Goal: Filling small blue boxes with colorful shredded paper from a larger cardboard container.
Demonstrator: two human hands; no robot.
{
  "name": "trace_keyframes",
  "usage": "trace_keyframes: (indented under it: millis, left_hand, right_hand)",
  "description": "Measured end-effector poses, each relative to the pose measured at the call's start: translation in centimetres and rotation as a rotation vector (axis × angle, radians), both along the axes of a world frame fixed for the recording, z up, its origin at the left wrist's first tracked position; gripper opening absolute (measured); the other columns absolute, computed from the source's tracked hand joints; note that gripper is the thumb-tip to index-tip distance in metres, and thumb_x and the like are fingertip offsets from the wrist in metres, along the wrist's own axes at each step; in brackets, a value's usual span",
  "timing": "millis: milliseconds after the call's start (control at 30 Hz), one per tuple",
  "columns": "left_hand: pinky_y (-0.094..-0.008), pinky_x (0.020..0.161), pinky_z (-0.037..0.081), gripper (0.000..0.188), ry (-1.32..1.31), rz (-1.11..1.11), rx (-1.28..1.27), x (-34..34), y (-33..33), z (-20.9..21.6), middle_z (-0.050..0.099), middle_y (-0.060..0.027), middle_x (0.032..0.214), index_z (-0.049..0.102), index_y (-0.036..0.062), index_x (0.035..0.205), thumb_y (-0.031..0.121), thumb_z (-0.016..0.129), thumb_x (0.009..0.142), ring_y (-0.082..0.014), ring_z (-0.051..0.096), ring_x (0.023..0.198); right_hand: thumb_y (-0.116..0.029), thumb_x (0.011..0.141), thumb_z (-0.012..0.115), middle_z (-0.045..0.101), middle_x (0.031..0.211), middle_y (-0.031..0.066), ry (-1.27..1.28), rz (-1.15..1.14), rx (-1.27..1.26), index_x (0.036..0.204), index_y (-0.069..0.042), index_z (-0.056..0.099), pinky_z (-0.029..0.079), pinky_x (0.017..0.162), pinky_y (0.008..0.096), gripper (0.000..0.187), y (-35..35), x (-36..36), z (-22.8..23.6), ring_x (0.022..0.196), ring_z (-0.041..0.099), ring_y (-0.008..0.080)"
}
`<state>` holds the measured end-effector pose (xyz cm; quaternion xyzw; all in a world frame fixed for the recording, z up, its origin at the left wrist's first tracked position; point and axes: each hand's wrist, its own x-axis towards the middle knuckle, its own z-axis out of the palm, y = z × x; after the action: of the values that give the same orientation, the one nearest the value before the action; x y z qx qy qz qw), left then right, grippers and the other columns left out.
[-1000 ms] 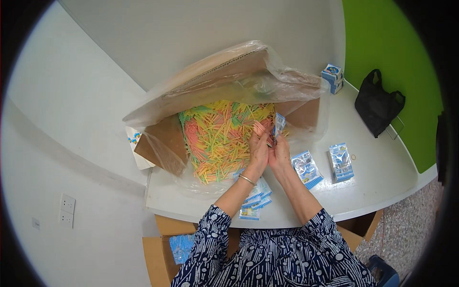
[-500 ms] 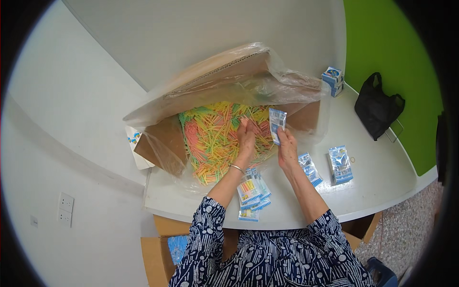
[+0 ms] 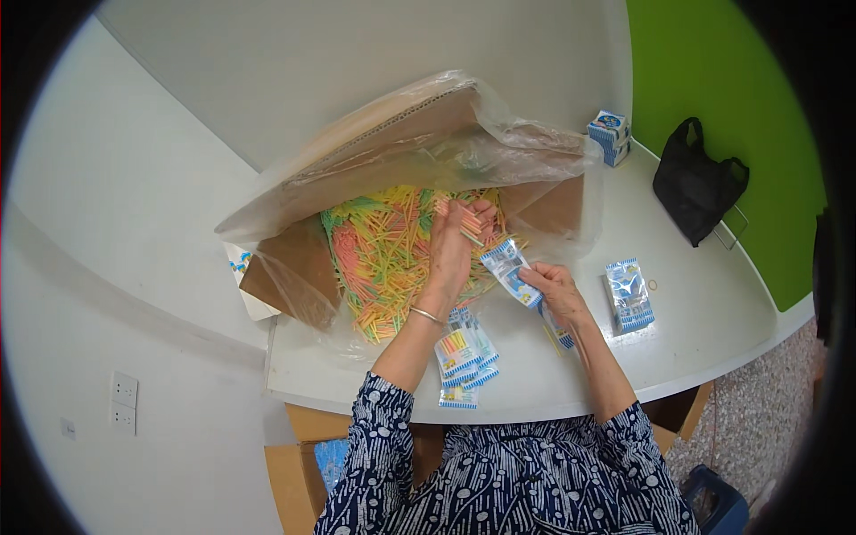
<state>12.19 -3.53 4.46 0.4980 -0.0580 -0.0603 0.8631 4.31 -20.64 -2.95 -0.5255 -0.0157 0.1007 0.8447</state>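
My left hand (image 3: 453,250) is closed around a small bundle of thin pink and yellow sticks (image 3: 465,225), over the heap of loose sticks. My right hand (image 3: 556,291) pinches a blue-and-white striped packet (image 3: 506,269), its upper end tilted toward the bundle and apart from it. Whether that end is unsealed is too small to tell. The pastel sticks (image 3: 379,285), yellow, green and pink, fill a cardboard box (image 3: 290,276) lined with clear plastic. Beneath my right wrist, another packet (image 3: 565,338) is partly hidden.
Several packets with coloured sticks showing (image 3: 459,352) lie by the table's near edge. A stack of flat packets (image 3: 629,296) sits to the right, beside a rubber band (image 3: 653,285). Small printed boxes (image 3: 610,135) and a black bag (image 3: 700,187) stand farther back.
My left hand has turned and now shows a fuller bundle of sticks. The right hand has come lower, tilting the packet leftward. The view has shifted slightly.
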Motion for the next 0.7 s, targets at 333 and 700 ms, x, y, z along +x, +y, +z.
trace_keyframes:
  millis: [333,700]
  left_hand:
    - [-0.0382,0.088,0.05,0.027,-0.088,-0.065,0.153,-3.1,-1.4,0.1,0.059,-0.0177,0.108,0.045,0.0053,0.104,0.031,0.043,0.099,-0.0275,0.059,0.105]
    - [-0.0315,0.084,0.047,0.031,-0.126,-0.027,0.289,-4.7,-2.0,-1.3,0.06,-0.0131,0.106,0.049,0.0021,0.104,0.031,0.038,0.1,-0.0184,0.059,0.098]
  right_hand:
    - [-0.02,0.089,0.063,0.062,0.076,-0.0025,-0.004,0.073,0.007,0.087,-0.003,0.066,0.041,0.058,0.0181,0.017,-0.9,-0.8,0.4,0.065,0.052,0.002]
    - [-0.021,0.088,0.064,0.064,0.08,-0.0023,0.001,0.076,-0.062,0.098,-0.001,0.067,0.042,0.062,0.0179,0.023,-0.7,-1.3,0.6,0.07,0.054,0.0025]
